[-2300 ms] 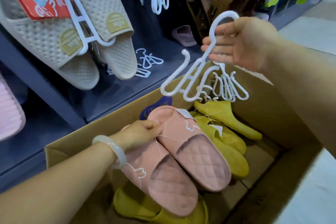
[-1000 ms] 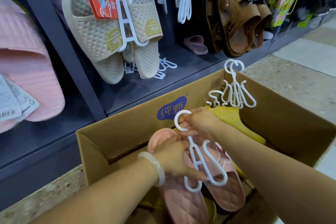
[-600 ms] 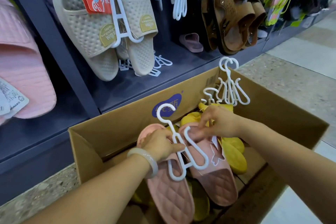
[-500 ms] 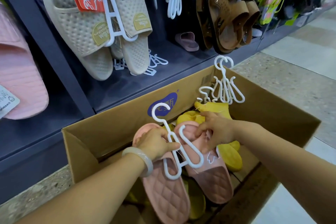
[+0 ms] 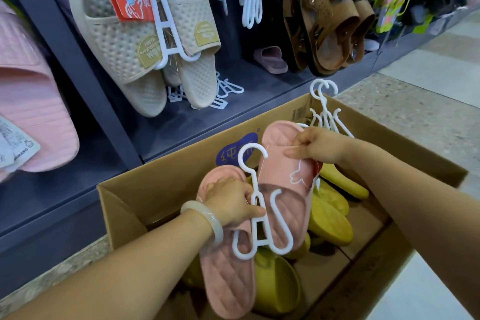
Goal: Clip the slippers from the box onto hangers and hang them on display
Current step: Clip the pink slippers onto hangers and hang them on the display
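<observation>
At nine o'clock I see beige slippers [image 5: 145, 34] hanging on the rack. My left hand [image 5: 231, 202] curls round the white hanger [image 5: 262, 205] and one pink slipper [image 5: 228, 273] above the cardboard box [image 5: 161, 189]. At two o'clock, my right hand [image 5: 319, 147] pinches the other pink slipper [image 5: 283, 189], lifted over yellow slippers [image 5: 330, 221].

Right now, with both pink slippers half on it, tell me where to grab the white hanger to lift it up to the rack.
Take the white hanger by its straight stem just under the top hook, coming from above on the left, where the left hand already pinches it. The stem is bare there; lower down, its two curved arms sit in the pink slippers, so a grip there would likely knock them off.
</observation>
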`<state>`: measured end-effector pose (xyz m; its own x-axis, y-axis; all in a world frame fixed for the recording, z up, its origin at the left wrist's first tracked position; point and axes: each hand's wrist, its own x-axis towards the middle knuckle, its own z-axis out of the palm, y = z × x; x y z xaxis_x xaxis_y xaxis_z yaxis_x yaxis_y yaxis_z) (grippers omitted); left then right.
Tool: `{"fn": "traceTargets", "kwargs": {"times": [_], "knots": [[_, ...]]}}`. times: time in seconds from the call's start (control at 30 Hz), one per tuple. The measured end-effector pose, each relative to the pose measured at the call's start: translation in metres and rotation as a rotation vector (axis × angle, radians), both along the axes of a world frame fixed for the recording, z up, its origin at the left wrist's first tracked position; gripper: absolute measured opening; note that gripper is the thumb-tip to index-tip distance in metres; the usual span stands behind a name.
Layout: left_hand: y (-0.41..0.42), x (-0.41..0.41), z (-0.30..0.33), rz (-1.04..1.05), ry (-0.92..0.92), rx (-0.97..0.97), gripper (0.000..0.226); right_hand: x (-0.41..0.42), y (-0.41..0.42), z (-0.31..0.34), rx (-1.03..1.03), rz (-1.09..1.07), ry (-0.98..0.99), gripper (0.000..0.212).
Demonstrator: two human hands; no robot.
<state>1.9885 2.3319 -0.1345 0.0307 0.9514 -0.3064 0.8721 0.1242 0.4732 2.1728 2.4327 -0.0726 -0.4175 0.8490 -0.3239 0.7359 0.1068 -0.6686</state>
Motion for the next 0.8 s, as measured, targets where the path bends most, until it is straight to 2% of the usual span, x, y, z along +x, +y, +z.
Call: {"fn": "traceTargets", "kwargs": {"times": [0.1,0.17,0.27,0.37,0.4,0.47,0.53,0.57,0.63,0.73,0.8], "knots": [[0.003,-0.005,-0.002,0.077,-0.003,0.017,0.035,0.000,-0.004,-0.001,-0.030,0.072,-0.064,0.023],[0.005,-0.010,-0.004,0.124,-0.041,0.023,0.033,0.003,-0.006,-0.006,-0.036,0.135,-0.161,0.033],[0.005,-0.009,-0.004,0.050,0.029,-0.001,0.028,0.002,-0.010,-0.012,-0.058,0.256,-0.320,0.038],[0.003,-0.004,-0.002,-0.016,0.076,0.107,0.031,-0.005,-0.016,-0.015,-0.099,0.366,-0.438,0.030],[0.003,-0.004,-0.002,-0.031,0.083,0.154,0.033,-0.007,-0.017,-0.014,-0.080,0.360,-0.385,0.025],[0.003,-0.004,-0.003,-0.060,0.108,0.190,0.037,-0.011,-0.017,-0.010,-0.028,0.216,-0.090,0.025],[0.004,-0.005,-0.004,-0.071,0.137,0.190,0.040,-0.017,-0.015,-0.006,0.002,-0.009,0.218,0.044],[0.004,-0.005,-0.006,-0.072,0.148,0.200,0.041,-0.023,-0.014,-0.004,0.014,-0.075,0.288,0.055],[0.004,-0.003,-0.008,-0.076,0.164,0.230,0.041,-0.035,-0.011,-0.007,0.038,-0.075,0.257,0.064],[0.002,0.002,-0.008,-0.098,0.154,0.300,0.037,-0.050,-0.013,-0.015,0.105,-0.004,0.071,0.039],[-0.002,0.004,-0.006,-0.084,0.094,0.379,0.033,-0.052,-0.013,-0.023,0.148,-0.033,0.081,0.032]]}}
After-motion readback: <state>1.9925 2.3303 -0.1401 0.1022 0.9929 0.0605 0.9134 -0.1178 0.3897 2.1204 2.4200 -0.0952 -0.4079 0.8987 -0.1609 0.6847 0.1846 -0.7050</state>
